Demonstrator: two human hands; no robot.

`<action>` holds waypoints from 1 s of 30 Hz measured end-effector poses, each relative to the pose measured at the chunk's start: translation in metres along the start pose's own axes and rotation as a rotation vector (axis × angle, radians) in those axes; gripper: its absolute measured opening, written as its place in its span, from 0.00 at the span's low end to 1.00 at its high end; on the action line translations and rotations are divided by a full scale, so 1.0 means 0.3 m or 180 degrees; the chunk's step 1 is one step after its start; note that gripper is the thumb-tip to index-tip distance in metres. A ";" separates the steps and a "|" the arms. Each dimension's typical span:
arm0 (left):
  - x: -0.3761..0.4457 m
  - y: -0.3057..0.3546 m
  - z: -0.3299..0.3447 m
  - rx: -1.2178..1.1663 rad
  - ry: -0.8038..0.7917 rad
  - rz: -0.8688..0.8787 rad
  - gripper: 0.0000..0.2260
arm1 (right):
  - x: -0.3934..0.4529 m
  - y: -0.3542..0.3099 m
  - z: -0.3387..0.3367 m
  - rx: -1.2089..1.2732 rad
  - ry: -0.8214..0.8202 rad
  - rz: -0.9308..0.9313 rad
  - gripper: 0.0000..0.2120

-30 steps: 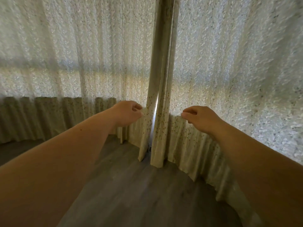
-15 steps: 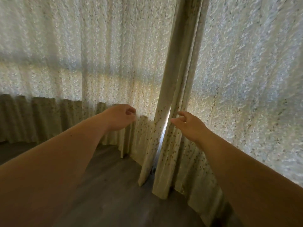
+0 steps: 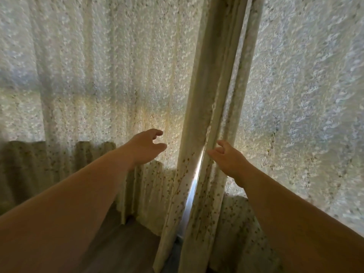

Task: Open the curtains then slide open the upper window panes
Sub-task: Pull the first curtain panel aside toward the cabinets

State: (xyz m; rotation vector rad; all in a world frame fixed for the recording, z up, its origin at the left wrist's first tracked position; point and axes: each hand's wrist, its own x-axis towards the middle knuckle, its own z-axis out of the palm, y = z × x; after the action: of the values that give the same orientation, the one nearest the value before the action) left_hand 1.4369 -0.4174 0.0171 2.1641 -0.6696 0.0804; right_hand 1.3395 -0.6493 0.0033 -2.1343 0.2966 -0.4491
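Note:
Two pale, speckled curtains hang drawn in front of me. The left curtain (image 3: 110, 79) and the right curtain (image 3: 307, 107) meet at folded edges in the middle, with a thin bright slit (image 3: 194, 186) between them. My left hand (image 3: 146, 147) hovers in front of the left curtain, fingers apart, holding nothing. My right hand (image 3: 226, 157) is at the inner edge of the right curtain, fingertips touching the fold, fingers spread. The window panes are hidden behind the fabric; only a darker horizontal band shows through.
Dark wood floor (image 3: 118, 251) lies below the curtain hems. The lower part of the left curtain is darker, as if backed by a wall (image 3: 29, 164) under the window.
Both hands have opened from loose fists and risen towards the middle seam. The view has moved closer and tilted up; the slit of light shows more.

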 end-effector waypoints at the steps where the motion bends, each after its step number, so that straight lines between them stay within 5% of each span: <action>1: 0.054 -0.024 0.019 -0.0015 -0.0005 -0.0011 0.23 | 0.055 0.020 0.014 -0.0020 0.0006 0.0026 0.35; 12: 0.750 -0.176 0.247 0.0105 0.0139 -0.0051 0.32 | 0.839 0.218 0.092 0.0247 0.0067 -0.0070 0.41; 20: 1.190 -0.229 0.368 -0.0071 0.0187 -0.0143 0.51 | 1.419 0.305 0.095 0.0084 0.1011 0.0394 0.56; 23: 1.316 -0.234 0.439 -0.0161 0.0168 -0.0097 0.53 | 1.533 0.339 0.139 0.0419 0.1112 0.0058 0.48; 26: 1.454 -0.232 0.503 -0.0439 0.0101 0.0089 0.55 | 1.599 0.330 0.177 -0.0124 0.0912 -0.0278 0.34; 30: 1.609 -0.274 0.534 -0.0859 0.0103 0.0299 0.45 | 1.642 0.316 0.180 0.0114 0.0171 -0.0307 0.10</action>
State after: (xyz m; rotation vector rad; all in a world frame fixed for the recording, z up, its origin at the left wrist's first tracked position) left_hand 1.8623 -0.7067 -0.0079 1.8696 -0.7205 0.0703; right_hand 1.8040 -0.8460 -0.0022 -2.1102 0.2149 -0.5643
